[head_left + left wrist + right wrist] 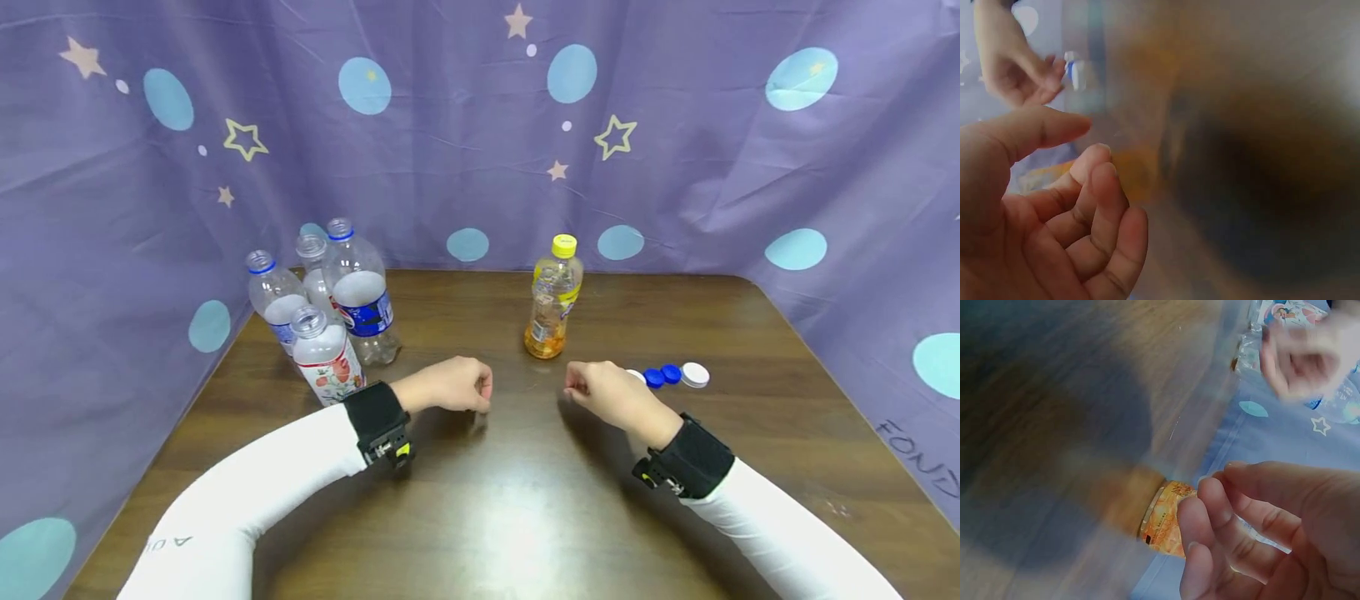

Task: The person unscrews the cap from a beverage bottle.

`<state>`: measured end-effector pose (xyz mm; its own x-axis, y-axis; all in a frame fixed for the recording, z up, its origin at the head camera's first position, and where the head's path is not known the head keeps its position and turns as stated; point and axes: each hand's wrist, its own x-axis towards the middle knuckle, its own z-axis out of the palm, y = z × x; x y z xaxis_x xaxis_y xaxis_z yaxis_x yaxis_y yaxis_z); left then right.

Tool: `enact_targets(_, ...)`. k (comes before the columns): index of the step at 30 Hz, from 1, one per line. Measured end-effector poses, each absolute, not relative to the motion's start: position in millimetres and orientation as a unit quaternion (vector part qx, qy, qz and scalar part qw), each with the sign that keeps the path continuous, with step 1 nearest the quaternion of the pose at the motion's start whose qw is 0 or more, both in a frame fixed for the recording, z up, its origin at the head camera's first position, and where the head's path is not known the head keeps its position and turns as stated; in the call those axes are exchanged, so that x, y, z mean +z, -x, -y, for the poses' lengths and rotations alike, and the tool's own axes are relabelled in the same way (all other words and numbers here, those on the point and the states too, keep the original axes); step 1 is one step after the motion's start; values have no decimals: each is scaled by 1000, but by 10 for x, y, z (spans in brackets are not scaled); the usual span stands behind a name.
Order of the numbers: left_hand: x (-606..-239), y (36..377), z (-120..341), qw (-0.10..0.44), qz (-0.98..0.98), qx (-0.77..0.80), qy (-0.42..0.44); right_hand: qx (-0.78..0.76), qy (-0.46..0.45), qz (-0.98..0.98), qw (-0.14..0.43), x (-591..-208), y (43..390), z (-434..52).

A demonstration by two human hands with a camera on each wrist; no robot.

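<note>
My left hand (455, 384) hovers over the table with loosely curled fingers and nothing between them. Facing it across a gap, my right hand (611, 396) is also loosely curled and holds nothing; its thumb tip lies close to the fingertips in the right wrist view. Just beyond the right hand, a clear drink bottle (553, 304) with a yellow cap (564, 245) stands upright, orange in its lower part. In the right wrist view my fingers partly hide this bottle (1163, 519). Two blue bottle caps (654, 378) and white caps (695, 375) lie in a row beside the right hand.
Several uncapped clear bottles stand grouped at the back left, among them a Pepsi bottle (363, 292) and one with a floral label (327, 358). Behind the brown wooden table (465, 492) hangs a purple curtain (450, 150) with stars and blue ovals.
</note>
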<state>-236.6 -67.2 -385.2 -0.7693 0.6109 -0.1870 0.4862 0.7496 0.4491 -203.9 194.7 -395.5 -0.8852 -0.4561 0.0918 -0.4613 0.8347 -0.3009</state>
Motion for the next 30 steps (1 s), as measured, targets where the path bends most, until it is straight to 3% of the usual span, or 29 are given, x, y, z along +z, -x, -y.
enact_targets(6,-3704,2805,343,42,-871,450,-192,151,-233,961,2,-3954,2027,-1967)
enact_targets(10,-3790,3024,99,-21,-796,575,-189,147,-233,961,2,-3945,2030,-1971)
enact_targets(16,-4057,3147,-239,7,-779,614,-128,147,-225,963,-7,-3946,2045,-1959)
enact_targets(21,-4117,3208,-336,18,-766,630,-129,154,-224,962,-19,-3941,2053,-1932)
enact_targets(30,-3589,2916,-243,-1,-759,616,-209,156,-214,964,-25,-3913,2052,-1957)
